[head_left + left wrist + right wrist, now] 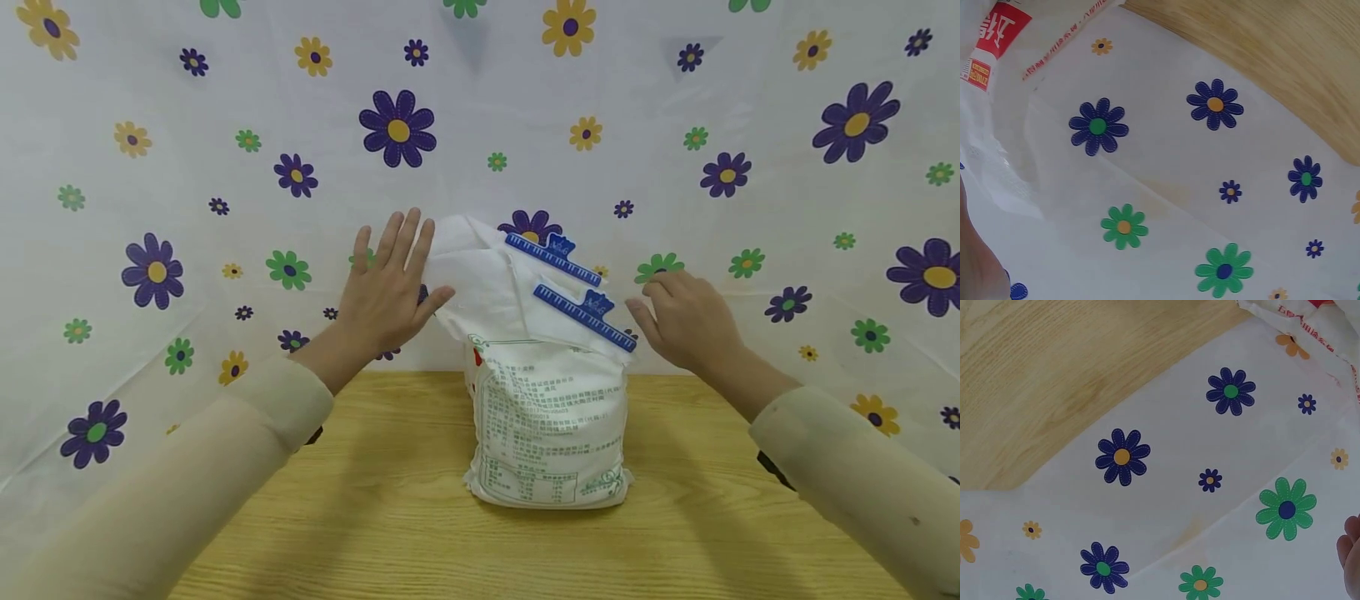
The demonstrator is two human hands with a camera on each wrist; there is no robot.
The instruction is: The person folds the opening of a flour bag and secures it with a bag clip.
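A white flour bag [551, 425] with green print stands upright on the table, its top folded and leaning left. Two blue clips with a piano-key pattern sit on the folded top: an upper clip [553, 258] and a lower clip [585, 317]. My left hand [386, 279] is at the left edge of the folded top, fingers straight and thumb out; whether it touches the bag I cannot tell. To the right of the clips, apart from the bag, my right hand [686, 321] hangs with loosely bent fingers and nothing visible in it. The bag's red-printed face [1004, 28] shows in the left wrist view.
The bag stands on a wooden table [375, 467], near its back edge. Behind it hangs a white cloth [480, 100] with purple, green and yellow flowers.
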